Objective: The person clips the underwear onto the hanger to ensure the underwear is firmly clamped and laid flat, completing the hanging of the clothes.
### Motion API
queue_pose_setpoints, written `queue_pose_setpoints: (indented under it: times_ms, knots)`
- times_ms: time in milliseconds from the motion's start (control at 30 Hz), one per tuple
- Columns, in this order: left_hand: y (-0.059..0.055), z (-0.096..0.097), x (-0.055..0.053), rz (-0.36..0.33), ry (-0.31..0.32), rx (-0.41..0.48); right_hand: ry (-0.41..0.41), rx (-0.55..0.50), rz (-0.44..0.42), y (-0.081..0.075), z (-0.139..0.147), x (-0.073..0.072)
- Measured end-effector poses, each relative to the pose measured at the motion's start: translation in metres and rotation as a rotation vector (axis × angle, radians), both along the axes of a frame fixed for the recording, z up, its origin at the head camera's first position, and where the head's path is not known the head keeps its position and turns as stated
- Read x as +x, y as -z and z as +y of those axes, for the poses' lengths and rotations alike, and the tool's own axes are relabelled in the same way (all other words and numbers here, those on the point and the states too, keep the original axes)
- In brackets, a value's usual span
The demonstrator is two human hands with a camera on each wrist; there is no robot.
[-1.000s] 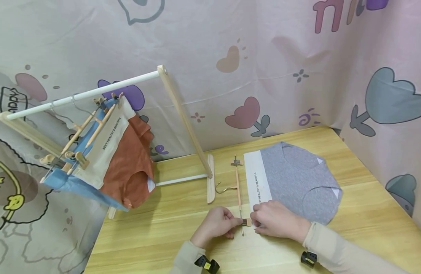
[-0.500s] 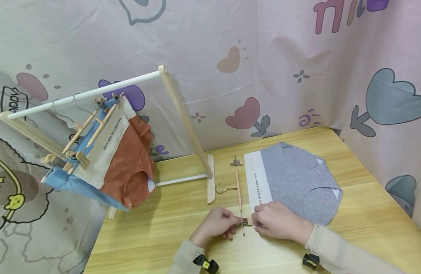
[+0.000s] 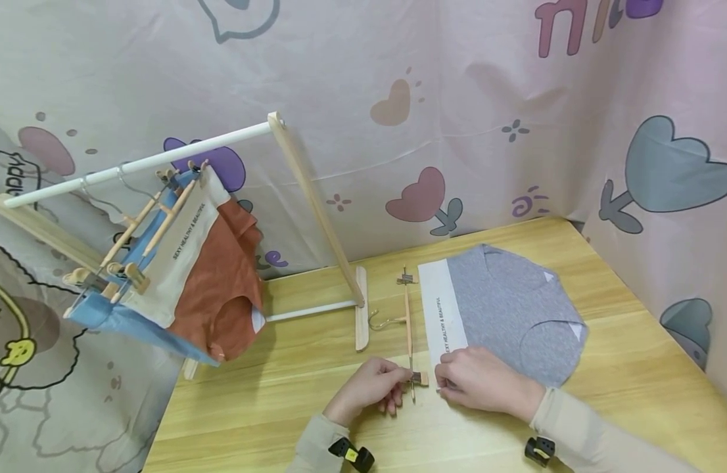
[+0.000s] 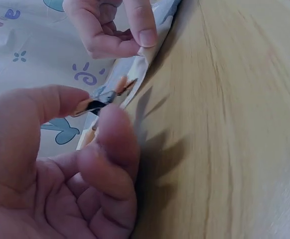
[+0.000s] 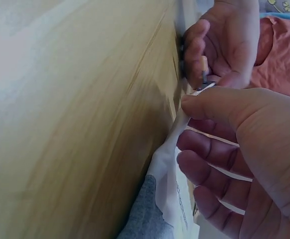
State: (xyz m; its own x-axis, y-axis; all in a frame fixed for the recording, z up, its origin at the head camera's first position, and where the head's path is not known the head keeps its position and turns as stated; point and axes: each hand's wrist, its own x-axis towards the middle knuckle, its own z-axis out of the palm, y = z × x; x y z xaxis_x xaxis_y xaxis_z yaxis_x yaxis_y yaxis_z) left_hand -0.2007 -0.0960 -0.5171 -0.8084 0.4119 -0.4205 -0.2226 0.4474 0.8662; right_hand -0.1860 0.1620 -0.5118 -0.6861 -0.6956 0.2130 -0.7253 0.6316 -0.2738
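Note:
A pair of grey briefs [image 3: 514,309] with a white printed waistband [image 3: 440,302] lies flat on the table. My right hand [image 3: 482,381] pinches the near corner of that waistband between thumb and finger. Left of the briefs lies a wooden clip hanger [image 3: 408,315] with a gold hook. My left hand [image 3: 372,387] pinches the hanger's near clip [image 3: 419,378] between thumb and index finger. In the left wrist view the clip [image 4: 96,105] sits between those fingertips, a little apart from the cloth corner. The hanger's far clip [image 3: 407,279] lies beside the waistband's far end.
At the left stands a rack [image 3: 316,197] with a white top rail [image 3: 139,164]. Rust-coloured briefs [image 3: 221,282] and blue briefs [image 3: 103,312] hang from it on clip hangers. A printed curtain [image 3: 340,85] surrounds the wooden table [image 3: 251,420].
The near clip and my left hand have shifted slightly left, widening the gap to the waistband. My right hand keeps its pinch on the corner. The head view has shifted slightly.

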Motion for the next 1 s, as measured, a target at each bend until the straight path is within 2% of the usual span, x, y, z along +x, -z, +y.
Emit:
queue_pose_setpoints:
  times_ms: [167,400,733,1000]
  knots:
    - [0.001,0.000,0.000,-0.006,-0.015,0.036,0.012,-0.029,-0.016,-0.001,0.003,-0.001]
    - [0.004,0.002,0.001,0.033,-0.052,0.036,0.016,-0.069,-0.008,0.000,0.006,0.000]
    - [0.006,0.012,0.003,-0.015,-0.126,0.088,0.028,-0.079,-0.004,-0.003,0.008,0.002]
    - [0.009,0.017,0.005,-0.013,-0.146,0.090,0.022,-0.077,0.011,-0.003,0.009,0.003]
